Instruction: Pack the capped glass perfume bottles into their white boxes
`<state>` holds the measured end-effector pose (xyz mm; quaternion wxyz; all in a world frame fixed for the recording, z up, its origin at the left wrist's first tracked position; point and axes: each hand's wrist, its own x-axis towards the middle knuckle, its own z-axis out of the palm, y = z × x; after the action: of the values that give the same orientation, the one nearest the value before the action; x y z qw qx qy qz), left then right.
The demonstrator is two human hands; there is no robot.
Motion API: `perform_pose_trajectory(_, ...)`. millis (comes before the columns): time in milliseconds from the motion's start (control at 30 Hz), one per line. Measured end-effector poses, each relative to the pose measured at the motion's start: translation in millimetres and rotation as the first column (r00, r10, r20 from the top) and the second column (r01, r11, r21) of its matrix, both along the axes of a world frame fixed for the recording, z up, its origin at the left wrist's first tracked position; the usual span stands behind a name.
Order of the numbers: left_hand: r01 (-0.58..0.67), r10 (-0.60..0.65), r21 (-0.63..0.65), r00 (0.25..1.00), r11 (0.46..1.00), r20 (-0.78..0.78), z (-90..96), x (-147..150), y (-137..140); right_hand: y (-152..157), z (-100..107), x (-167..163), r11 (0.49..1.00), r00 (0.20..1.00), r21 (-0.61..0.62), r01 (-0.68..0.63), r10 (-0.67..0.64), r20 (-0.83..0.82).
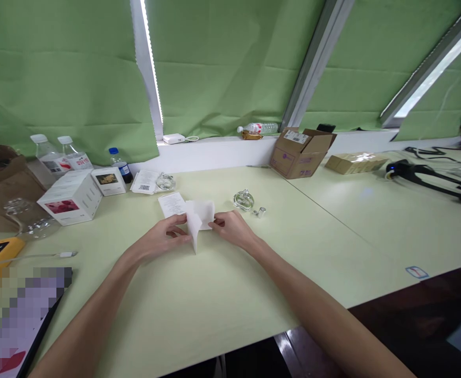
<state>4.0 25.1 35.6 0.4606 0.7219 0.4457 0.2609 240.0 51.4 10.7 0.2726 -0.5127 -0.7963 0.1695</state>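
A folded white card (203, 212) stands slightly opened above the table, its panels at an angle. My left hand (162, 236) grips its left panel between thumb and fingers. The fingertips of my right hand (233, 228) pinch its right edge. Behind the card lies a flat white piece with printed text (172, 205), partly covered by it. A round clear glass bottle (244, 200), like a perfume bottle, rests beyond my right hand. Beside it are small silver cap-like parts (261, 212).
At left stand white boxes (75, 197), a clear jar (29, 218) and a dark drink bottle (120, 164). Another glass bottle (165, 182) is near the wall. A cardboard box (299, 152) and a black device (435, 178) are at back right. A pixelated screen (18, 325) occupies the lower left.
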Motion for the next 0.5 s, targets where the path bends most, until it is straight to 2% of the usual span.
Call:
perform_pose_trajectory(133, -0.092, 0.091, 0.030, 0.995, 0.995, 0.036, -4.8, 3, 2, 1, 0, 0, 1.000, 1.000, -0.002, 0.005, -0.005, 0.021)
perform_pose_trajectory(300, -0.217, 0.209, 0.109, 0.975, 0.970, 0.082, -19.4, 8, 9, 2, 0, 1, 1.000, 1.000, -0.014, -0.004, 0.004, 0.017)
perform_pose_trajectory(500, -0.225, 0.207, 0.125, 0.968, 0.966, 0.141, -31.4, 12, 12, 4, -7, 2, 0.995, 0.995, 0.024, -0.102, 0.101, 0.028)
